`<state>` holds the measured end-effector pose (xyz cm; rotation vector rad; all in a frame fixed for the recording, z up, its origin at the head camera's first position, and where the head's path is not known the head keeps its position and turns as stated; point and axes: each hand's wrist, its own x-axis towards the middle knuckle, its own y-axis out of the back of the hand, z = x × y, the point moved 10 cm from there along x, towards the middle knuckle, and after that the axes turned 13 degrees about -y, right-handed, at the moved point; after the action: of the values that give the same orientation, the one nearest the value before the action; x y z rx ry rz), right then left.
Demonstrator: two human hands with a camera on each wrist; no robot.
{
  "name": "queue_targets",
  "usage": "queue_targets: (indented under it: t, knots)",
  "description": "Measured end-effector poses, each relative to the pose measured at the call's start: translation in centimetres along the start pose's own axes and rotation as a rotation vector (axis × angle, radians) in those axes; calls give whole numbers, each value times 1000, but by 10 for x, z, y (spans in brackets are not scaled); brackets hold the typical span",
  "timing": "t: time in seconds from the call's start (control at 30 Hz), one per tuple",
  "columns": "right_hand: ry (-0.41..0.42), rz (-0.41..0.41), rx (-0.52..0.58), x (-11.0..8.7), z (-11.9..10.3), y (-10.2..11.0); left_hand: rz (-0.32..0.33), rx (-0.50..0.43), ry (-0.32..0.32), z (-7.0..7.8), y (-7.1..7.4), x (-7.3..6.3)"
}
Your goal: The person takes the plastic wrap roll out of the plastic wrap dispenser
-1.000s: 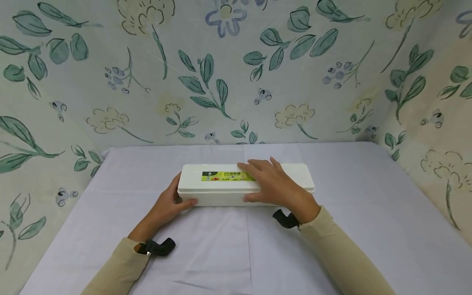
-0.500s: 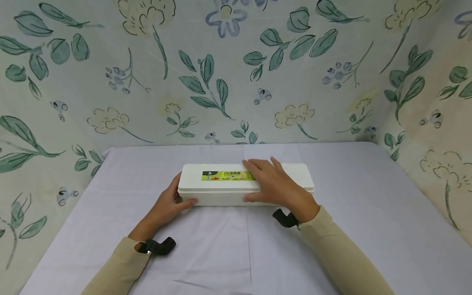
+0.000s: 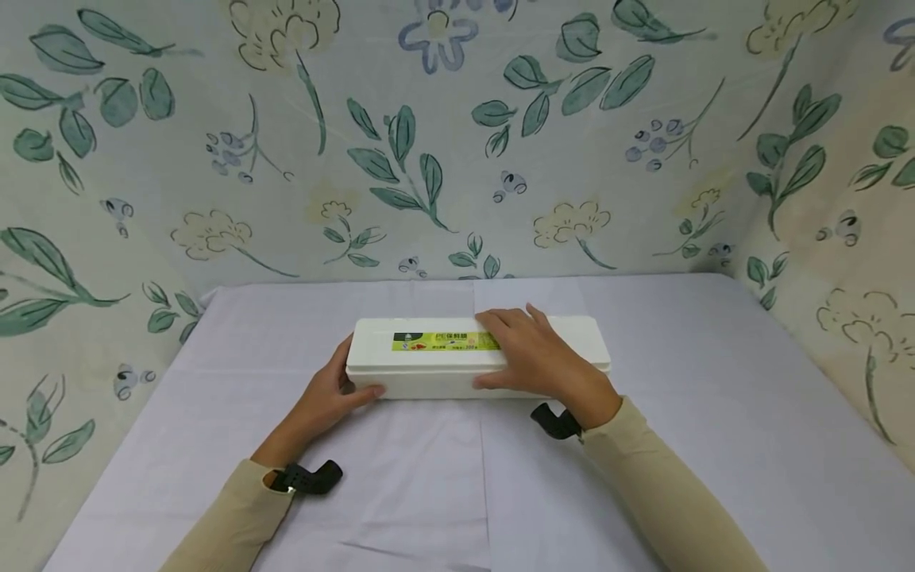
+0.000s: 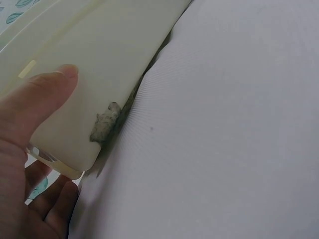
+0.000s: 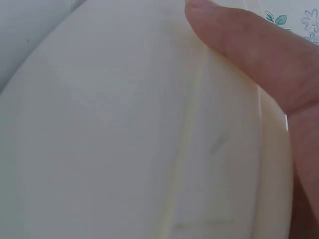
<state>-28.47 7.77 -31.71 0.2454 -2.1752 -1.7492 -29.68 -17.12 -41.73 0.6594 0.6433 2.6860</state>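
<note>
A long white cling film box (image 3: 415,385) lies crosswise on the table, its lid down, with a green and yellow label (image 3: 429,342) on top. My left hand (image 3: 325,405) grips its left end, thumb on the front wall and fingers round the end. In the left wrist view, a grey, crumpled patch (image 4: 104,124) marks the box's lower front edge near the thumb (image 4: 50,92). Right of the middle, my right hand (image 3: 536,357) holds the box from above, fingers across the lid and thumb (image 5: 234,30) on the front wall. That hand covers the label's right end.
A white cloth (image 3: 429,492) with creases covers the table. Behind it and at both sides hangs a pale curtain (image 3: 457,199) printed with leaves and flowers. Black wrist mounts (image 3: 310,477) sit at the ends of the beige sleeves (image 3: 221,516).
The right hand's fingers have slid slightly to the right over the lid, showing more of the label. The left hand and the box have stayed in place.
</note>
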Motion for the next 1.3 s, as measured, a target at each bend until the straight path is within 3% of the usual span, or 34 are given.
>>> queue_targets:
  t: [0.8, 1.3]
  knots:
    - [74, 90, 43, -2, -1, 14, -4, -1, -5, -1, -2, -1]
    - [43, 101, 35, -3, 9, 22, -1, 8, 15, -2, -1, 0]
